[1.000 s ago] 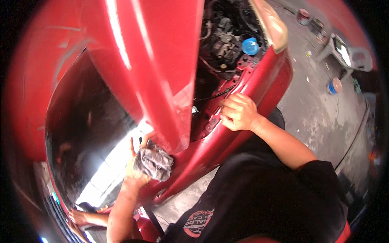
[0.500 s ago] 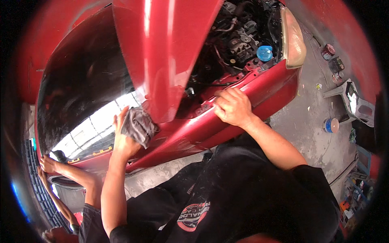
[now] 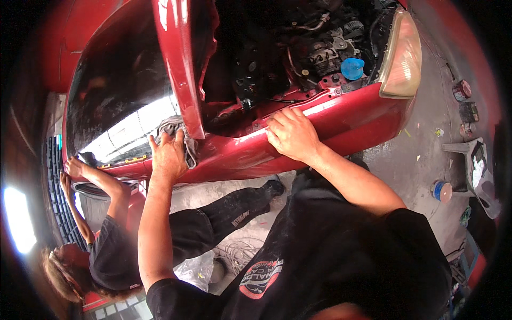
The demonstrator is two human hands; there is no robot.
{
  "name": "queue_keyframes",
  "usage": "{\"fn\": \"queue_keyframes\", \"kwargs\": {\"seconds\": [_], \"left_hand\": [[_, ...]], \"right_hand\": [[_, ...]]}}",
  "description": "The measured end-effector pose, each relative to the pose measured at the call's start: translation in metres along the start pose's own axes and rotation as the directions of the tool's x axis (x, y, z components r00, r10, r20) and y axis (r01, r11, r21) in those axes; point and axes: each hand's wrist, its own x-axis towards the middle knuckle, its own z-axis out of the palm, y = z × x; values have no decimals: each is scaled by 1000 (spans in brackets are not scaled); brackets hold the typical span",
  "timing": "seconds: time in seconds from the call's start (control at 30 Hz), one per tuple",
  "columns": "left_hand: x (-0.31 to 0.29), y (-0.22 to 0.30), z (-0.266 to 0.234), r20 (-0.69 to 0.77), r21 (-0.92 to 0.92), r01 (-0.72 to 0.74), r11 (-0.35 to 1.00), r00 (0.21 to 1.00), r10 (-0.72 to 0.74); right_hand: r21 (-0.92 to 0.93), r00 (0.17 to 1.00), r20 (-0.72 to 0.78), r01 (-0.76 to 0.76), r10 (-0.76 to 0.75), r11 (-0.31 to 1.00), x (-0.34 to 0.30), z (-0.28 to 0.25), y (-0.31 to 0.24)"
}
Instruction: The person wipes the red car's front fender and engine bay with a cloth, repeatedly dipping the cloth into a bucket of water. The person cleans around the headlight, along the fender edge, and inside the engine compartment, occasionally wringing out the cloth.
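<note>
A crumpled grey cloth (image 3: 172, 126) is pressed by my left hand (image 3: 169, 159) against the red car body, by the lower corner of the windshield (image 3: 112, 88). The fingers lie over the cloth, just beside the tip of the raised hood (image 3: 180, 72). My right hand (image 3: 294, 134) is on the upper edge of the red fender (image 3: 349, 124), its fingers bent over that edge and close together. Part of the cloth is hidden under my left fingers.
Beyond the fender lies the uncovered engine bay with a blue cap (image 3: 352, 69) and the headlight (image 3: 401, 58). Left of me, a co-worker (image 3: 109, 256) has hands near the side mirror (image 3: 87, 158). Cans (image 3: 462, 90), a plastic stool (image 3: 469, 165) and coiled cable (image 3: 238, 254) are on the floor.
My view has shifted, and the hood appears narrower. My left hand has turned to lay its fingers over the cloth. My right hand stays on the fender. More of the co-worker shows.
</note>
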Motion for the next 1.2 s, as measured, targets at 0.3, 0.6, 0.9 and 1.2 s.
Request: {"fn": "queue_keyframes", "kwargs": {"seconds": [0.3, 0.6, 0.9, 1.2], "left_hand": [[4, 11, 15, -61, -587, 102, 803, 984, -170], [15, 20, -11, 97, -108, 182, 977, 980, -171], [4, 5, 18, -169, -549, 19, 836, 977, -133], [5, 9, 16, -103, -272, 44, 961, 992, -74]], "right_hand": [[-18, 999, -53, -2, 1, 1000, 3, -3, -7], [-46, 995, -99, -6, 1, 999, 7, 8, -1], [-64, 993, -116, -31, 24, 997, 8, 5, -7], [-115, 991, -132, 5, -21, 993, 6, 13, -3]]}}
